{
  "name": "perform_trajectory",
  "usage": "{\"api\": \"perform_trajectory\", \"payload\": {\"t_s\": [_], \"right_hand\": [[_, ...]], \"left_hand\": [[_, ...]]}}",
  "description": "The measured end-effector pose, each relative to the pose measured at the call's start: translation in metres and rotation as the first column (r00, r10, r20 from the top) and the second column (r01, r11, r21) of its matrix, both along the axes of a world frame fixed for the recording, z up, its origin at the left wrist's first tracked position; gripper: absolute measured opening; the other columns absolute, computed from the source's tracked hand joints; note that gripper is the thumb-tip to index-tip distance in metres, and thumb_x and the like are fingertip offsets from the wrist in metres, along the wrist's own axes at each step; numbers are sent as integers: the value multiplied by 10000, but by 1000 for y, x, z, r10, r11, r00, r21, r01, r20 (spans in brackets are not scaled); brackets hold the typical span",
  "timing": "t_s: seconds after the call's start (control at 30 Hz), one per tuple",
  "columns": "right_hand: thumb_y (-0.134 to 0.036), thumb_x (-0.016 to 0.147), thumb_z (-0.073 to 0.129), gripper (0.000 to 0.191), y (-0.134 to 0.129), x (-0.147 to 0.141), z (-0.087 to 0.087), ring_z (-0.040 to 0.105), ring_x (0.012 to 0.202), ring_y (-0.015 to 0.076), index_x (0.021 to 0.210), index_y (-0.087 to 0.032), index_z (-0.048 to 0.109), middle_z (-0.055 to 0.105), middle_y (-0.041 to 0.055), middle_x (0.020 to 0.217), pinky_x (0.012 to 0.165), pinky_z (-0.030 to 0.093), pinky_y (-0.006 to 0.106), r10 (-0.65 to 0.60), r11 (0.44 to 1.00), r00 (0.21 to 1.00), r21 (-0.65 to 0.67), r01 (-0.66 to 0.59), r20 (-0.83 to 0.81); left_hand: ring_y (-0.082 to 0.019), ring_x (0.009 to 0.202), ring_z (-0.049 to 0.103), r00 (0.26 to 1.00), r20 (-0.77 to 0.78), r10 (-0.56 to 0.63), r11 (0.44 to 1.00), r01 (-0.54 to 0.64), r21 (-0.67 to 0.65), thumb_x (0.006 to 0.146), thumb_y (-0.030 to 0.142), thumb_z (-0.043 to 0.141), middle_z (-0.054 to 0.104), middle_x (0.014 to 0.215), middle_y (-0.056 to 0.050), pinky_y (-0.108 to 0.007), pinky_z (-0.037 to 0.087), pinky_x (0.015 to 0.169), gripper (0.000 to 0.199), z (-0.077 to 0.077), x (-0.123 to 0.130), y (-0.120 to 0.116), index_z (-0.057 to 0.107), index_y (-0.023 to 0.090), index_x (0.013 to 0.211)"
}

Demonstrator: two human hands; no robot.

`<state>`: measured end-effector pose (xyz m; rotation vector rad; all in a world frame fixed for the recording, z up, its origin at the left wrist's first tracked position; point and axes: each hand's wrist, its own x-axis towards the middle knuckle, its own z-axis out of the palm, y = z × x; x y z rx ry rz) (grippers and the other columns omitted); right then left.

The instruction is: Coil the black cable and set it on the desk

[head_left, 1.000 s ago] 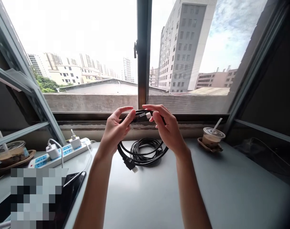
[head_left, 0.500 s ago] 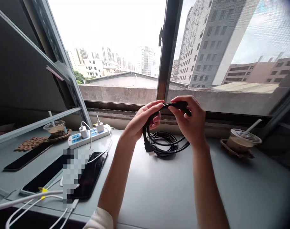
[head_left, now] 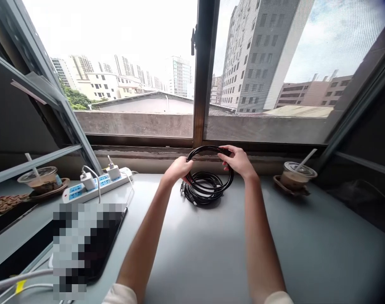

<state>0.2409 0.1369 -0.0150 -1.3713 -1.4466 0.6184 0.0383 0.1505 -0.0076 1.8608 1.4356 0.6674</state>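
A coiled black cable forms a ring held up between both hands. My left hand grips the ring's left side, thumb over the cable. My right hand pinches the upper right side, fingers closed around it. Just below and behind the ring, a second black cable coil lies on the grey table; its connector end shows at the left of the coil. The held ring overlaps the lying coil in view, and I cannot tell whether they touch.
A white power strip with plugged-in chargers stands at the left. Nearer lies a dark phone, partly masked by blurred blocks. Lidded drink cups stand at the right and far left. A metal frame rises at left; the window lies behind.
The cable in my hands has gone from a bunched bend to an open round ring. My hands have lowered slightly, and the view has turned right, shifting things left.
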Motion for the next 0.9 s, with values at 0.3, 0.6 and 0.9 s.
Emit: {"api": "perform_trajectory", "payload": {"t_s": [0.3,0.6,0.9], "right_hand": [[-148,743,648,325,31,26,-61,548,565,82,1067,-142,639,652,43,867,415,422,163,188,934,981,-318,-162,51],[-266,875,547,286,55,21,-99,603,811,135,1136,-147,541,595,60,1032,668,533,293,155,895,983,-435,-95,103],[-322,880,534,282,55,16,-98,605,815,142,1092,-137,559,603,61,1013,695,527,319,138,846,960,-533,14,244]], "left_hand": [[-188,452,617,953,-287,99,994,-107,-13,782,263,478,645,674,-52,-274,483,542,197,-48,16,27,533,122,909],[-271,1015,607,792,-552,260,964,-243,105,796,239,506,616,1115,-176,-317,441,829,307,-67,21,32,524,110,1074],[-291,883,653,753,-641,150,976,-218,-28,687,536,618,662,1033,-161,-336,453,794,492,-76,8,41,581,147,986]]}}
